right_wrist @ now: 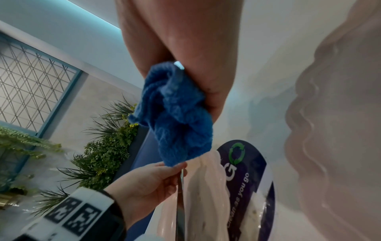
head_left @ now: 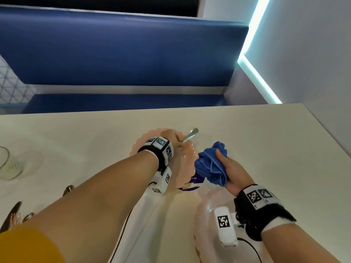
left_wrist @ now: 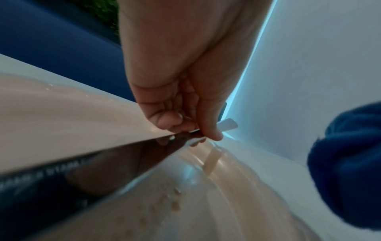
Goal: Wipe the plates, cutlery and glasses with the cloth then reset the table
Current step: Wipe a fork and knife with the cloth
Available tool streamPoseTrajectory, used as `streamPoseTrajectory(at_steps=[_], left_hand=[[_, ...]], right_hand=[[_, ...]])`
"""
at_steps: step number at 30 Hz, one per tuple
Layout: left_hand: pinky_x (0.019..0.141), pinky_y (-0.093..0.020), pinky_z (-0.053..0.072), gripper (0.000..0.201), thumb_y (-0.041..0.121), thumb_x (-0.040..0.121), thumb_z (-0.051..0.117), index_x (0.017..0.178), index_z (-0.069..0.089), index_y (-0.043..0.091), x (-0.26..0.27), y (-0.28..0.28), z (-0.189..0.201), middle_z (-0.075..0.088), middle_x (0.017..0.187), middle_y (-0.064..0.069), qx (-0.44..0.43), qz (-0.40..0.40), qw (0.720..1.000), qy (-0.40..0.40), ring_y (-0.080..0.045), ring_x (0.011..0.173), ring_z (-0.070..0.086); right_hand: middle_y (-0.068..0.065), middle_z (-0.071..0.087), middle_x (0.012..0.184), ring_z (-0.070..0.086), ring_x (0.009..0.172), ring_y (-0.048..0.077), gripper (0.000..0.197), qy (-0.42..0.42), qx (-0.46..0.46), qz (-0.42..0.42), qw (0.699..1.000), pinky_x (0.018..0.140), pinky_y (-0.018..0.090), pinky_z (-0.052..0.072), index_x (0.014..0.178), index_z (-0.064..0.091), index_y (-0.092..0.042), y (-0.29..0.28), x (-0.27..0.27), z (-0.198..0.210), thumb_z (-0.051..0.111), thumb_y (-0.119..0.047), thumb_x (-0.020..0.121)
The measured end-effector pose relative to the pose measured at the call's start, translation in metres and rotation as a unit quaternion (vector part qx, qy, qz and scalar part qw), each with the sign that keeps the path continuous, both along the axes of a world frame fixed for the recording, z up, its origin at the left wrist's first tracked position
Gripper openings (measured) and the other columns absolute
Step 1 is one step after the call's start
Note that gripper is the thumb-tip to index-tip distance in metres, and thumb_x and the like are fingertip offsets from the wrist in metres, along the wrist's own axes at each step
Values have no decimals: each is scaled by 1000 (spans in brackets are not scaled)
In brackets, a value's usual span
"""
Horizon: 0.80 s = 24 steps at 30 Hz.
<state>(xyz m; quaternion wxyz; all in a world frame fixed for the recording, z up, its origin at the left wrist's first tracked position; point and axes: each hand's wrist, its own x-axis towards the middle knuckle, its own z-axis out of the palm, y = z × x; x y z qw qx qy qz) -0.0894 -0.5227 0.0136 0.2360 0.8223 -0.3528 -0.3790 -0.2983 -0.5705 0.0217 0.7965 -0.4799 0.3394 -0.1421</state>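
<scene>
My left hand (head_left: 180, 142) grips a metal knife (head_left: 191, 134) by its handle above a pink scalloped plate (head_left: 185, 168). In the left wrist view the blade (left_wrist: 86, 171) runs back toward the wrist and the handle end (left_wrist: 227, 124) sticks out past the fingers (left_wrist: 212, 135). My right hand (head_left: 226, 166) holds a bunched blue cloth (head_left: 210, 164) just right of the knife, apart from it. In the right wrist view the cloth (right_wrist: 177, 114) hangs over my left hand (right_wrist: 148, 184) and the knife's edge (right_wrist: 180, 203).
A second pale scalloped plate (head_left: 206, 211) lies near me under my right wrist. A purple sticker (head_left: 197, 180) is on the white table (head_left: 266, 139). A glass (head_left: 9, 166) and more cutlery (head_left: 11, 215) sit at the left edge. A blue bench (head_left: 123, 54) is beyond.
</scene>
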Motion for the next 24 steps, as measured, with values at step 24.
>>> streamPoseTrajectory(at_steps=[24], left_hand=[[36,-14,39,26,3,88,60,63,52,4,51,159,41,51,61,-10,-269,384,861,198,0,28,41]], right_hand=[[9,69,84,66,75,22,23,107,-233,199,946,67,33,55,95,61,-12,148,98,10,70,-26,79]])
